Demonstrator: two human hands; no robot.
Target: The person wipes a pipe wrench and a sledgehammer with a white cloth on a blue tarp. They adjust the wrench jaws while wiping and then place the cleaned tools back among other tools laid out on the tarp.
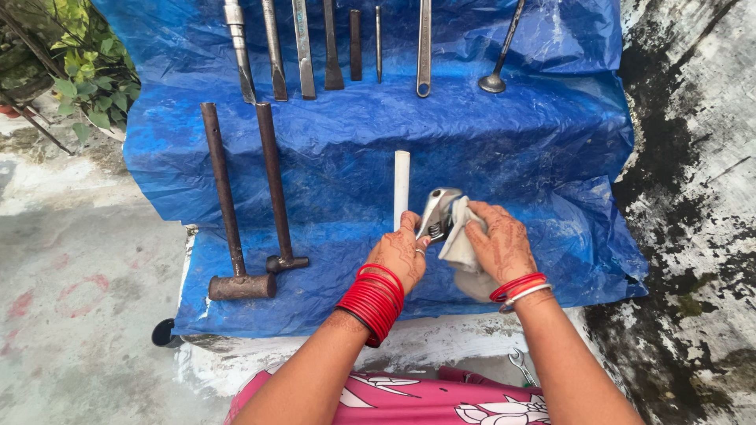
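Blue tarpaulin [488, 149] covers the worktop; left hand [400, 253] fingers grip an adjustable wrench [438, 211], right hand [500, 245] fingers press a white cloth [459, 248] against it.

Both my forearms reach forward, wrists bangled in red. My left hand [399, 252] is curled shut in a grip, my right hand [498, 242] just beside it, fingers bent and closed.

A blue plastic sheet [354, 157] covers the counter [441, 346]. On it lie 2 hammers [236, 236], a white pipe [402, 181], and a row of chisels [303, 47].
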